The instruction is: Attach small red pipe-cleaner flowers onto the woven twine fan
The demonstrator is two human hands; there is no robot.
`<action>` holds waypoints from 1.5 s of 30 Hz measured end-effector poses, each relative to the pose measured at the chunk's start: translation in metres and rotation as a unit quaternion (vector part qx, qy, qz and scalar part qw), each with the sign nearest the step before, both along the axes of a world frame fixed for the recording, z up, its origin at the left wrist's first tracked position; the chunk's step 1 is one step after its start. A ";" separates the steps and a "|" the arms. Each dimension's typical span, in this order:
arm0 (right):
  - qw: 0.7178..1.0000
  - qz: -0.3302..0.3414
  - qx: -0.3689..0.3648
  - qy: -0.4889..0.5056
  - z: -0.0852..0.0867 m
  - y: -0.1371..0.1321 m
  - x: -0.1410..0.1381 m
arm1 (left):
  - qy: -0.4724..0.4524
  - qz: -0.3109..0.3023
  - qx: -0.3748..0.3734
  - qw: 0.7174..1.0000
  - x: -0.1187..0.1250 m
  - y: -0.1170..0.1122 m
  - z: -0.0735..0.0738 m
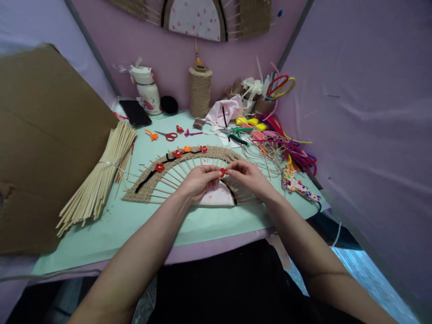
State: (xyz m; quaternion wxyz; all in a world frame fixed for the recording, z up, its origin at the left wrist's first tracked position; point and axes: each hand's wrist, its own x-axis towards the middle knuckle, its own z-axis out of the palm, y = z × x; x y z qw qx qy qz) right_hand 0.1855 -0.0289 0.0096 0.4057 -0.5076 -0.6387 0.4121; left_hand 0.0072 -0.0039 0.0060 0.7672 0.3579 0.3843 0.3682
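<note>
A half-round fan of wooden sticks and woven jute [189,167] lies on the pale green table [135,225]. A black pipe-cleaner branch with red and orange flowers [177,154] runs along its arc. Both hands meet above the fan's middle. My left hand [199,180] and my right hand [248,175] each pinch a small red flower [223,171] held between their fingertips. Under the hands shows the fan's pink dotted centre [218,196].
A bundle of wooden sticks [99,177] and a large cardboard sheet [43,144] lie at left. At the back stand a bottle [147,92], a phone [135,112], a jute spool [200,90], scissors [167,134], pipe cleaners [286,144] and a glue gun [299,186].
</note>
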 end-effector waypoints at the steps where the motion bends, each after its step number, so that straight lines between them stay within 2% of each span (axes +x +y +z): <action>1: 0.993 -0.047 0.091 -0.050 0.000 -0.003 -0.003 | -0.003 0.023 -0.001 1.000 0.001 0.000 0.000; 3: 0.956 -0.088 0.238 -0.146 -0.001 -0.009 -0.008 | -0.007 0.055 0.001 0.998 0.003 0.000 0.000; 5: 0.917 -0.072 0.319 -0.226 -0.004 -0.012 -0.011 | -0.006 0.071 0.005 0.997 0.004 -0.001 0.001; 7: 0.891 -0.063 0.359 -0.270 -0.007 -0.011 -0.012 | -0.002 0.074 0.009 0.997 0.005 -0.002 0.001; 10: 0.878 -0.069 0.376 -0.287 -0.011 -0.008 -0.014 | 0.005 0.065 0.013 0.998 0.005 -0.003 0.001; 12: 0.893 -0.071 0.361 -0.261 -0.012 -0.007 -0.016 | 0.005 0.058 0.020 0.998 0.004 -0.003 0.000; 14: 0.925 -0.074 0.313 -0.203 -0.013 -0.006 -0.017 | 0.003 0.048 0.024 0.999 0.003 -0.002 -0.001; 18: 0.984 -0.091 0.148 -0.039 -0.020 -0.004 -0.019 | -0.006 0.037 0.018 0.999 0.002 -0.001 -0.001; 21: 0.994 -0.082 0.032 0.067 -0.022 -0.002 -0.019 | -0.018 0.034 0.019 0.999 0.002 0.000 0.001; 23: 0.993 -0.079 -0.010 0.090 -0.021 -0.001 -0.018 | -0.022 0.032 0.017 0.999 0.002 -0.001 0.001; 25: 0.993 -0.079 -0.018 0.085 -0.019 -0.001 -0.017 | -0.018 0.031 0.017 0.999 0.001 0.000 0.001; 27: 0.995 -0.080 0.007 0.059 -0.016 -0.001 -0.016 | 0.008 0.035 0.033 0.999 0.001 0.000 -0.001; 32: 0.986 -0.098 0.118 -0.069 -0.012 -0.004 -0.015 | 0.125 0.060 0.162 0.977 0.003 0.000 -0.005; 35: 0.982 -0.122 0.118 -0.084 -0.012 -0.005 -0.018 | 0.168 0.082 0.219 0.958 0.005 -0.002 -0.007; 38: 0.981 -0.156 0.104 -0.059 -0.012 -0.007 -0.026 | 0.180 0.094 0.244 0.948 0.007 -0.003 -0.009; 41: 0.979 -0.188 0.081 -0.008 -0.010 -0.008 -0.036 | 0.145 0.105 0.223 0.958 0.008 -0.003 -0.011; 45: 0.974 -0.199 0.055 0.088 -0.012 -0.008 -0.045 | 0.016 0.096 0.092 0.991 0.009 -0.002 -0.008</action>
